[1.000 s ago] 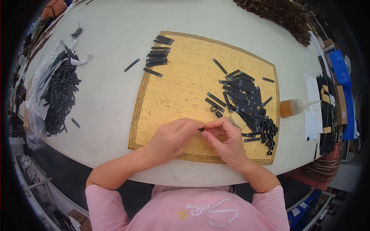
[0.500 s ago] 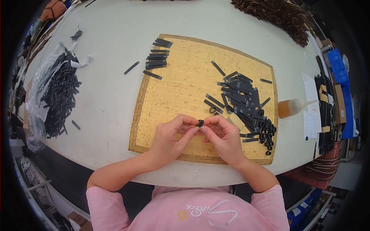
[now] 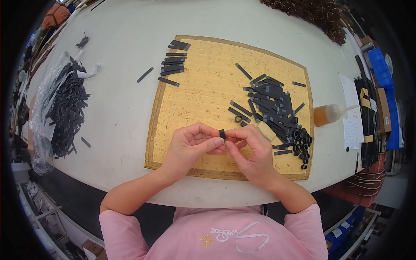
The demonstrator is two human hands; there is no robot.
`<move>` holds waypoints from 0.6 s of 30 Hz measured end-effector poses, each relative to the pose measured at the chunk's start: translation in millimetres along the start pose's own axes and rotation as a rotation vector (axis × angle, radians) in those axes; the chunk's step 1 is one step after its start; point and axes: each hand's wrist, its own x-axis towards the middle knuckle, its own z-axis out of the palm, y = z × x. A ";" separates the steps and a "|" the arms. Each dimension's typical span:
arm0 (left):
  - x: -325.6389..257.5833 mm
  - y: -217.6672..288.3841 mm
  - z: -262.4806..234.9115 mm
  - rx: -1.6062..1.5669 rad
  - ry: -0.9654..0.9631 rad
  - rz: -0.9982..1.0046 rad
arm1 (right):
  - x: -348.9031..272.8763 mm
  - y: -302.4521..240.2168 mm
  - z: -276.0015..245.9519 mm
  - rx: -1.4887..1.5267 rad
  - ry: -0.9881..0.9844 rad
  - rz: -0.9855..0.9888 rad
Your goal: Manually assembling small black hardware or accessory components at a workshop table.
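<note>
Between my fingertips, over the near part of the yellow board (image 3: pixel 208 91), is a small loop of black strip (image 3: pixel 222 134). My left hand (image 3: pixel 190 145) pinches it from the left with thumb and index finger. My right hand (image 3: pixel 250 147) closes on it from the other side, thumb and fingertips against the loop. Right of my hands lies a loose pile of flat black strips (image 3: pixel 271 102), their ends greyish. Finished-looking black rings (image 3: pixel 302 143) are heaped at the board's right edge, and one black ring (image 3: pixel 238 118) lies apart by the strips.
A row of black strips (image 3: pixel 173 68) lies along the board's far left edge. Further left, a clear plastic bag (image 3: pixel 41 125) spills many black strips (image 3: pixel 67 112). A squeeze bottle of amber liquid (image 3: pixel 328 115) stands to the right beside paper sheets (image 3: pixel 352 121). Brown pieces (image 3: pixel 310 17) are heaped at the back.
The black loop has turned between my fingertips and now stands more upright. My hands have shifted slightly, still pinched together; the whole view has tilted a little.
</note>
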 end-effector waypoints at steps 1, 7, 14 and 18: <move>-0.4 1.2 1.1 0.001 -0.001 -0.002 | 0.4 -1.1 -0.2 0.000 0.003 -0.025; -1.5 3.5 5.9 0.019 0.018 -0.005 | 0.6 2.6 2.6 -0.034 0.075 -0.156; -0.5 -3.8 7.5 -0.016 0.019 0.013 | 2.8 6.2 -0.5 -0.203 0.074 -0.293; -2.3 -6.2 9.2 0.017 0.027 0.027 | 4.3 9.7 -5.2 -0.197 0.042 -0.314</move>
